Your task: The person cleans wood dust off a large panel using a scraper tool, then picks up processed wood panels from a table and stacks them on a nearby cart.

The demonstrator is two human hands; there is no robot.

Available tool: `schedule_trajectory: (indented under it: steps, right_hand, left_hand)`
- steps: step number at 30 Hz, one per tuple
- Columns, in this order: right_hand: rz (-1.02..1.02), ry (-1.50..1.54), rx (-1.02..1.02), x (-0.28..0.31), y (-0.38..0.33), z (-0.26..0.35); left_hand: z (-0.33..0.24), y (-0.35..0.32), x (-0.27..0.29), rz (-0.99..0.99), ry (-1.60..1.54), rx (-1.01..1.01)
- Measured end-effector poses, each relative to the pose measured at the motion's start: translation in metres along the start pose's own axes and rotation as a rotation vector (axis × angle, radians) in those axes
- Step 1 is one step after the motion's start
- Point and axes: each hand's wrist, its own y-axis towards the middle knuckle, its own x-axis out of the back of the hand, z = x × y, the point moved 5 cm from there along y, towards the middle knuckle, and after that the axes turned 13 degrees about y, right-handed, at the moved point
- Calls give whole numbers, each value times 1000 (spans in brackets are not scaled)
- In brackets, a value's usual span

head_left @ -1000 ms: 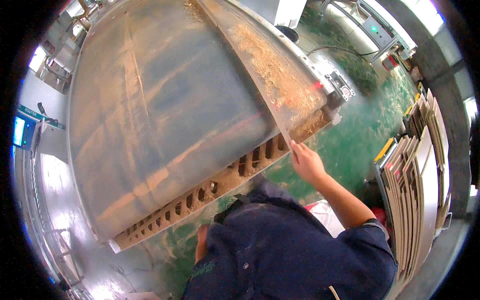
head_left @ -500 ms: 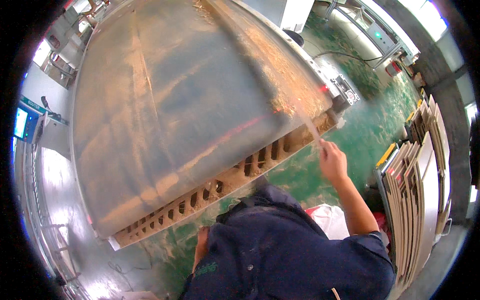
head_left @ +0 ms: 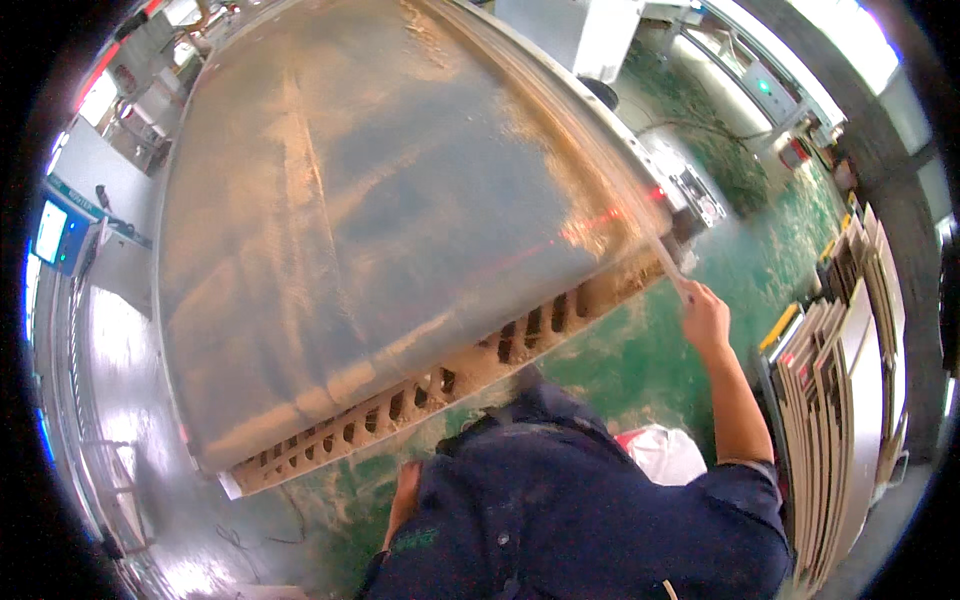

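One long, thin strip (head_left: 600,170) of pale wood is held at its near end by the right hand (head_left: 705,318), just past the near right corner of the worktop (head_left: 330,230). The strip is narrow and light-coloured, blurred along most of its length, and it runs from the hand up along the right edge of the worktop toward the far end. The fingers (head_left: 692,296) of the right hand are closed on the strip's end. The left hand (head_left: 402,500) is seen only in part at the lower edge, hanging beside the dark blue shirt (head_left: 580,510) below the front of the worktop; whether its fingers are spread or closed cannot be told.

The worktop is a large flat board, brown and dusted with sawdust, with a thin red line of light (head_left: 600,225) across its right part. A row of slotted openings (head_left: 420,395) is shown along its near edge, thick with sawdust. Between this edge and the person only a narrow band of green floor (head_left: 640,360) is left. To the right of the hand the floor is open as far as a stack of upright boards (head_left: 840,380) on the right, which stands well apart from the worktop. A white bag (head_left: 660,450) lies on the floor near the right arm.
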Motion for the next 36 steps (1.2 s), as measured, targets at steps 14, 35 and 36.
schedule_trajectory:
  steps: [14,35,36]
  right_hand:
    - [-233,-118,-101,39,-3,-65]
    - [-358,-356,-399,64,-3,-183]
    - [-343,-402,-399,57,-8,-185]
  left_hand:
    - [-62,5,74,157,-614,510]
    - [24,23,-81,72,295,-88]
    - [25,23,-79,130,275,-88]
